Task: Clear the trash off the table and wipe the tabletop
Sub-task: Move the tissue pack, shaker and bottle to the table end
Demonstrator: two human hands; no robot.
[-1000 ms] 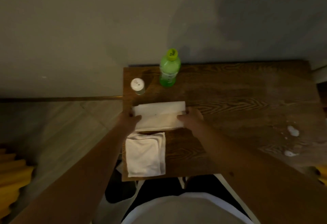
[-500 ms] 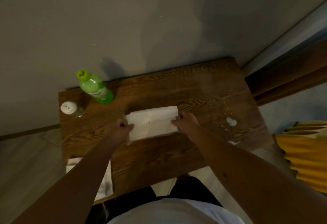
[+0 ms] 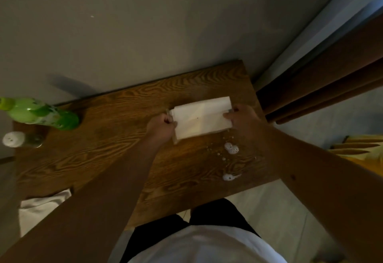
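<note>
A folded white cloth [image 3: 202, 117] is stretched between my two hands just above the dark wooden table [image 3: 103, 150], toward its right end. My left hand [image 3: 162, 126] grips the cloth's left edge and my right hand [image 3: 241, 118] grips its right edge. Two blobs of white foam [image 3: 231, 148] and small droplets lie on the wood just in front of the cloth, near the table's right front corner. A second white cloth [image 3: 41, 206] lies at the left front edge, partly hidden by my left forearm.
A green plastic bottle [image 3: 41, 113] and a white-capped shaker [image 3: 20, 140] stand at the table's far left. The grey wall runs along the back edge. A brown door frame [image 3: 323, 84] is to the right, with something yellow [image 3: 356, 150] on the floor.
Both hands have carried the stretched cloth from the left part of the table to the right end, next to the foam. The view has swung right; the bottle and shaker now sit at the far left.
</note>
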